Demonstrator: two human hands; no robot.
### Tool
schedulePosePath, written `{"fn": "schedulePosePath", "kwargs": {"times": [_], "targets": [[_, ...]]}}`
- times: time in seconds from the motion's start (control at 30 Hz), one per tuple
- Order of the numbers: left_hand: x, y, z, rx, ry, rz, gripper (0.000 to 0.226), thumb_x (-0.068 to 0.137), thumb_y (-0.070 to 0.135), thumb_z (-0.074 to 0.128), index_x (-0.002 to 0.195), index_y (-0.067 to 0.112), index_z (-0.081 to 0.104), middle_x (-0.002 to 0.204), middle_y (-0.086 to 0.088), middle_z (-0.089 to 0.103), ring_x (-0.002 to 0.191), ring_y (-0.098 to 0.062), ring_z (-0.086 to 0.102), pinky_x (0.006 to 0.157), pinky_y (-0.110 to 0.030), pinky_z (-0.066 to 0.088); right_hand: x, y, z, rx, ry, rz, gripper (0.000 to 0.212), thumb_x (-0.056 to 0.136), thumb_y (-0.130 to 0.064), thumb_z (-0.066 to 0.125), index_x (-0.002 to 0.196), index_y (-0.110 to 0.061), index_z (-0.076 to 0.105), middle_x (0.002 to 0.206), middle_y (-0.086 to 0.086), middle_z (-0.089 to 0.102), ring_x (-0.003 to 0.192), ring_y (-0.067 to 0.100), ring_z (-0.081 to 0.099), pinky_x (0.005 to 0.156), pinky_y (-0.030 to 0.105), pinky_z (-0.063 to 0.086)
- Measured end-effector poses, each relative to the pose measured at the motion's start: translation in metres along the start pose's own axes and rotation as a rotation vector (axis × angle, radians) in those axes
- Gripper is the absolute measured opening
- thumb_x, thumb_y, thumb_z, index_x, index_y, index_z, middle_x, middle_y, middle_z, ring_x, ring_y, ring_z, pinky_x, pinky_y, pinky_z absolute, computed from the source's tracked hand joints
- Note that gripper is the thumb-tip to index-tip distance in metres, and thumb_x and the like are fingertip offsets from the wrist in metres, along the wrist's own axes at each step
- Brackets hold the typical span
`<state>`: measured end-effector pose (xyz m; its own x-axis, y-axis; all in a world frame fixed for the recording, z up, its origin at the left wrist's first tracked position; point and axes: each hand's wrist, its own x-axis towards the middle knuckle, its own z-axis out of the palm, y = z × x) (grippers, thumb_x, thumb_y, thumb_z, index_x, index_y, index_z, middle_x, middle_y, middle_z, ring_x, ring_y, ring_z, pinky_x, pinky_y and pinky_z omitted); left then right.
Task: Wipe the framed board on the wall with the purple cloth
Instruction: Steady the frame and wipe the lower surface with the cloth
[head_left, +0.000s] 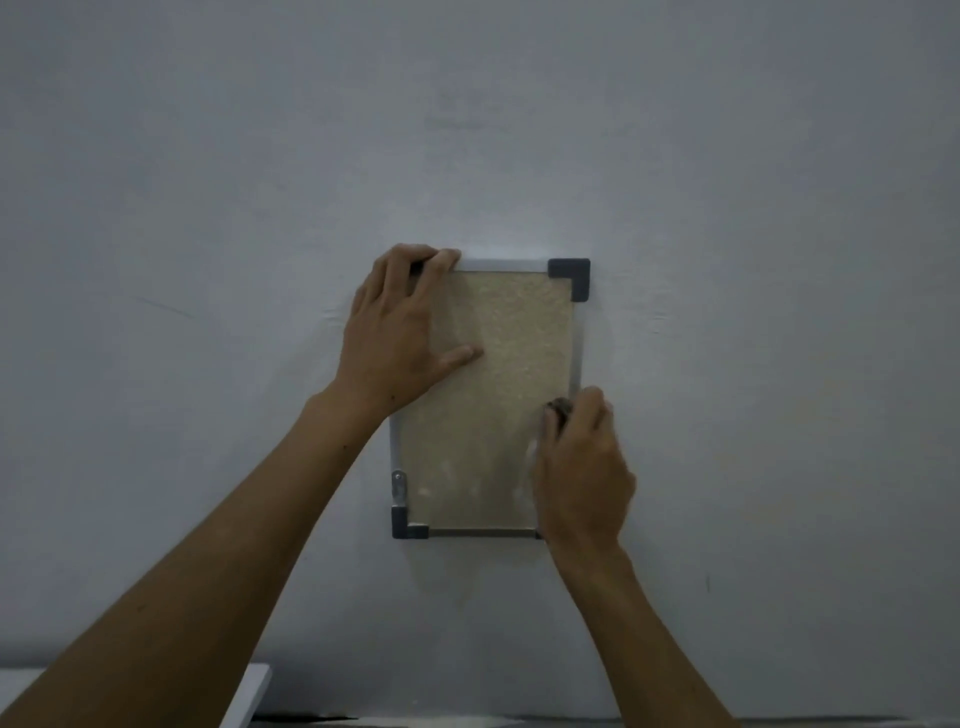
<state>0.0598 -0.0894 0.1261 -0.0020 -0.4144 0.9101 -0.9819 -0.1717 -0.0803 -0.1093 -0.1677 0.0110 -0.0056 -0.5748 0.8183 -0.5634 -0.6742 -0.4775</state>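
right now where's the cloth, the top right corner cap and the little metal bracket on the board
cloth (560, 407), head view, dark bit showing above the right hand's fingers
top right corner cap (570, 274), head view, middle of the grey cap
metal bracket (399, 487), head view, its middle, on the frame's lower left side

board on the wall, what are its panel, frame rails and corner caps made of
Panel: looks like cork, tan and speckled with a matte grain; the pale patches low down may be glare or dust.
Frame rails: probably aluminium, pale silver-grey, thin and straight.
Corner caps: likely moulded plastic, dark grey, matte, with rounded edges.
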Motion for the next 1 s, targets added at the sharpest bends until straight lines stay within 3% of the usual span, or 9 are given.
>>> {"fn": "schedulePosePath", "kwargs": {"times": [0.13, 0.3, 0.43, 0.6, 0.8, 0.9, 1.0], "targets": [[0.0, -0.003, -0.002, -0.011, 0.012, 0.007, 0.096, 0.066, 0.066, 0.076, 0.144, 0.023, 0.04, 0.137, -0.003, 0.037, 0.127, -0.021, 0.038, 0.104, -0.041, 0.04, -0.012, -0.013, 0.006, -0.05, -0.087, -0.266, 0.02, 0.104, -0.032, 0.054, 0.109, -0.013, 0.058, 0.09, 0.003, 0.063, 0.063, 0.019, 0.062, 0.046, 0.033, 0.052], [0.0, 0.001, -0.005, -0.036, 0.007, -0.01, 0.095, 0.065, 0.062, 0.079, 0.142, 0.022, 0.041, 0.136, -0.004, 0.038, 0.127, -0.022, 0.038, 0.104, -0.041, 0.039, -0.002, 0.01, -0.003, 0.053, 0.034, 0.036, 0.021, 0.103, -0.036, 0.047, 0.103, -0.015, 0.046, 0.092, 0.003, 0.058, 0.069, 0.022, 0.063, 0.049, 0.037, 0.053], [0.0, 0.003, -0.007, -0.044, -0.005, -0.022, 0.095, 0.064, 0.06, 0.08, 0.142, 0.021, 0.042, 0.136, -0.005, 0.038, 0.126, -0.023, 0.038, 0.104, -0.042, 0.04, -0.018, 0.003, 0.002, -0.028, -0.136, -0.235, 0.021, 0.105, -0.033, 0.048, 0.107, -0.013, 0.053, 0.096, 0.004, 0.061, 0.071, 0.022, 0.063, 0.052, 0.038, 0.054], [0.0, 0.004, -0.008, -0.051, -0.011, -0.037, 0.095, 0.064, 0.058, 0.081, 0.142, 0.021, 0.042, 0.136, -0.006, 0.039, 0.127, -0.023, 0.038, 0.104, -0.042, 0.041, 0.007, 0.015, -0.008, -0.004, 0.011, -0.075, 0.019, 0.103, -0.033, 0.051, 0.104, -0.014, 0.05, 0.093, 0.003, 0.059, 0.068, 0.02, 0.062, 0.047, 0.035, 0.052], [0.0, 0.006, -0.007, -0.064, -0.006, -0.042, 0.095, 0.063, 0.056, 0.083, 0.141, 0.02, 0.042, 0.136, -0.006, 0.039, 0.126, -0.024, 0.039, 0.104, -0.043, 0.043, -0.013, 0.024, -0.007, -0.122, -0.164, -0.349, 0.013, 0.1, -0.03, 0.059, 0.102, -0.018, 0.054, 0.092, -0.003, 0.06, 0.061, 0.013, 0.057, 0.044, 0.024, 0.037], [0.001, 0.007, -0.008, -0.058, -0.012, -0.048, 0.095, 0.064, 0.057, 0.082, 0.141, 0.02, 0.042, 0.136, -0.006, 0.039, 0.127, -0.023, 0.039, 0.103, -0.043, 0.044, 0.01, 0.025, -0.011, -0.098, -0.072, -0.317, 0.016, 0.098, -0.03, 0.062, 0.099, -0.017, 0.053, 0.091, -0.002, 0.059, 0.057, 0.013, 0.053, 0.043, 0.022, 0.034], [0.0, 0.008, -0.009, -0.055, -0.016, -0.052, 0.095, 0.063, 0.056, 0.083, 0.141, 0.02, 0.042, 0.136, -0.005, 0.039, 0.126, -0.023, 0.04, 0.102, -0.043, 0.045, 0.016, 0.025, -0.014, -0.093, -0.037, -0.331, 0.016, 0.1, -0.029, 0.059, 0.098, -0.014, 0.054, 0.09, 0.001, 0.058, 0.058, 0.015, 0.054, 0.04, 0.026, 0.041]]}}
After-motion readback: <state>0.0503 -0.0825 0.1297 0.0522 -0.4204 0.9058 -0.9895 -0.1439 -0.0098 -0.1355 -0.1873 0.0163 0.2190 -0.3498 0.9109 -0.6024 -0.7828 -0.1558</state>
